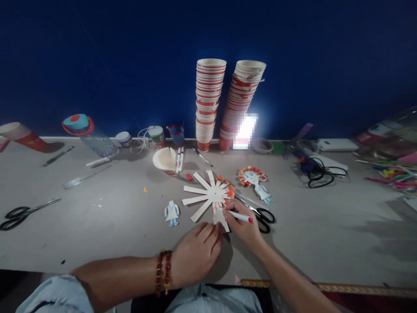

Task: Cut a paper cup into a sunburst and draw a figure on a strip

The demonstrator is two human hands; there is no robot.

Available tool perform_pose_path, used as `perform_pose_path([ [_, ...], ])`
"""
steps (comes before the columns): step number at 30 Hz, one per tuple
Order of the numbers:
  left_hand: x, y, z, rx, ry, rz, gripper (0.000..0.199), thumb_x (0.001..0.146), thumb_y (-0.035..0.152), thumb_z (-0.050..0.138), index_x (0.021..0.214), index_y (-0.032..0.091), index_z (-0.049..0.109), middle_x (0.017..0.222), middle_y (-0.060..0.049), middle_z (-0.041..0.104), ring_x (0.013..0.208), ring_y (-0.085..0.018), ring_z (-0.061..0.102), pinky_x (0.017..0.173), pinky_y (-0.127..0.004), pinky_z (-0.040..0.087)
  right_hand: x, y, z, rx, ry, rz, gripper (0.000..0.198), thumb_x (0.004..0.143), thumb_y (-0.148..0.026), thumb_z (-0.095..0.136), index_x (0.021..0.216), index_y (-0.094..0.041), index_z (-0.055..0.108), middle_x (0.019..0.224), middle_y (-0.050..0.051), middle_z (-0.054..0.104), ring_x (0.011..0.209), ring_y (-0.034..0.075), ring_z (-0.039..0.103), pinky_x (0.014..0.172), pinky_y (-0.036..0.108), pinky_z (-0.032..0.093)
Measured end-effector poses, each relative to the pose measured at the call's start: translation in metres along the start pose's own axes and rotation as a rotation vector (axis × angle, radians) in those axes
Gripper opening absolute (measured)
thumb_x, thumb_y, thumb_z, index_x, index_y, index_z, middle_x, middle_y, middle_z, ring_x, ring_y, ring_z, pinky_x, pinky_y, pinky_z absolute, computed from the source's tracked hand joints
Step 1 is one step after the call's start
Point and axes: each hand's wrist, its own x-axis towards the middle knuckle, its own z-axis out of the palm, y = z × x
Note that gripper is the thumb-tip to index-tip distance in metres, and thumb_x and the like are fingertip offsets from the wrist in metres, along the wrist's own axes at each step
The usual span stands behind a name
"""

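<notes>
Grey worktop (124, 230), blue wall (137, 65) behind. Right hand (246, 227) pinches red-ended marker (239, 215) over white paper piece (224, 224), near side of strip-cut rosette (215, 195), mid-worktop. Left hand (197, 248), fingers together, at paper's edge; grip unclear. Red outline partly drawn; right strips (230, 189) orange-tipped, left strips (195, 190) plain.

a pale blue sleeve (60, 295) covers the left arm at the near left, ending in a creased, bunched edge, with a dark streak low on its left side. between it and the left hand (197, 248), two strands of round, glossy dark red beads (159, 273) circle the wrist, with small gold-coloured pieces among them. the right hand (243, 226) and forearm are bare. at the near edge, pale blue cloth (224, 300) shows soft folds and a small dark dot.
</notes>
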Motion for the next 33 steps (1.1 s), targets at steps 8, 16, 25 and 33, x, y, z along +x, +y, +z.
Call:
perform_pose_path([
  [8,0.0002,-0.0001,-0.0007,-0.013,0.012,0.001,0.048,0.099,0.032,0.042,0.134,0.000,0.049,0.140,-0.022,0.050,0.118,-0.028,0.050,0.104,-0.042,0.030,-0.0006,-0.0005,-0.0010,0.011,0.023,-0.002,0.014,0.083,-0.019,0.052,0.069,-0.021,0.054,0.065,-0.002,0.055,0.060,0.014,0.051,0.059,0.026,0.040],
  [16,0.0000,0.0006,0.0008,-0.008,0.012,-0.005,0.049,0.099,0.033,0.041,0.134,0.000,0.049,0.140,-0.020,0.050,0.120,-0.028,0.049,0.104,-0.041,0.030,-0.0013,0.0002,-0.0009,0.018,0.039,-0.007,0.015,0.081,-0.018,0.052,0.066,-0.021,0.053,0.063,-0.002,0.054,0.058,0.014,0.049,0.057,0.026,0.039],
  [25,-0.0001,0.0002,0.0005,0.000,0.020,-0.002,0.044,0.099,0.031,0.042,0.131,0.002,0.051,0.140,-0.020,0.050,0.119,-0.027,0.049,0.104,-0.041,0.030,0.0002,-0.0065,-0.0019,0.024,0.144,0.011,0.017,0.083,-0.022,0.053,0.066,-0.022,0.052,0.060,-0.003,0.051,0.054,0.013,0.046,0.053,0.026,0.036],
  [33,-0.0008,0.0008,0.0023,0.011,0.011,-0.004,0.046,0.100,0.032,0.041,0.133,0.002,0.050,0.141,-0.020,0.050,0.119,-0.028,0.049,0.104,-0.042,0.030,0.0001,-0.0042,-0.0009,0.025,0.117,-0.010,0.018,0.086,-0.022,0.053,0.069,-0.021,0.052,0.063,-0.003,0.051,0.057,0.013,0.047,0.056,0.025,0.038],
])
